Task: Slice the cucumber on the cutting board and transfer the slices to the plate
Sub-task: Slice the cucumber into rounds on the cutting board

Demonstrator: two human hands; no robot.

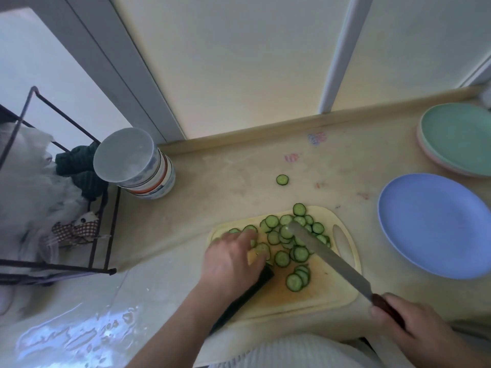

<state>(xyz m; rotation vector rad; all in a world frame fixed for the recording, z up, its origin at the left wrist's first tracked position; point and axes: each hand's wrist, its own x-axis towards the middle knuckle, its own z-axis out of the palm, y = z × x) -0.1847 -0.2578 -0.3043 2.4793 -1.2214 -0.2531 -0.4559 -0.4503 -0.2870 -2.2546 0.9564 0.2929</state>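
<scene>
**Desk:** What are the hands doing?

**Me:** I see the left hand (pixel 230 257) lying on the cutting board (pixel 322 294), fingers bent down over the uncut cucumber (pixel 245 296), whose dark length runs back under the palm and wrist toward the body. I read it as gripping the cucumber, fingertips right at the cut end. The right hand (pixel 410 324) is wrapped round the reddish-brown handle of the knife (pixel 325 254). The blade slants up and left across the board, its tip over the pile of slices.

**Desk:** Where are the slices?

**Me:** Nearly all are on the board: a loose heap of cucumber slices (pixel 291 241) across its far half, and a small overlapping cluster nearer the middle. One stray slice (pixel 282 179) lies on the bench (pixel 239 176) beyond the board, well apart from the rest.

**Desk:** And the plate?

**Me:** The blue plate (pixel 435 224) sits on the bench to the right of the board, near its handle slot. I see nothing on it. Behind it stands a stack with a green plate (pixel 459 138) on top.

**Desk:** Anything on the left?

**Me:** A stack of bowls (pixel 138 163) upside down by the wall, and just beside it a dark wire rack (pixel 103 229) holding cloths and plastic.
</scene>
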